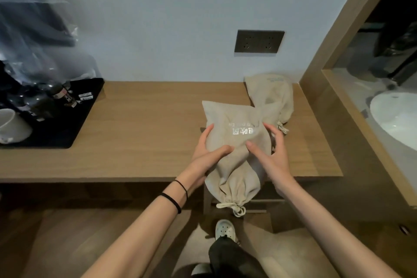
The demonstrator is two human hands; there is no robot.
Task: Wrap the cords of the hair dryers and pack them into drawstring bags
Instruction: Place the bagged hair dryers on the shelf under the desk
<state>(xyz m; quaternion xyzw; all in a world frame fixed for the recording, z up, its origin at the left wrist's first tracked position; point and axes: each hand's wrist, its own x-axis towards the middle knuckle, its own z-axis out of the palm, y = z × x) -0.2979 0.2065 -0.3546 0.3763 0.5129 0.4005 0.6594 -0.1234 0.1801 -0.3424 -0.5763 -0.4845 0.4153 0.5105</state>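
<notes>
A filled beige drawstring bag lies on the wooden counter, its tied neck and cord hanging over the front edge. My left hand grips the bag's left side, thumb on top. My right hand rests on its right side with fingers spread, thumb pressing the cloth. A second filled beige bag lies behind it by the wall, its knotted cord near my right fingers. No hair dryer or its cord shows; whatever fills the bags is hidden.
A black tray at the counter's left carries dark bottles and a white cup. A dark socket plate is on the wall. A white sink sits to the right behind a wooden frame.
</notes>
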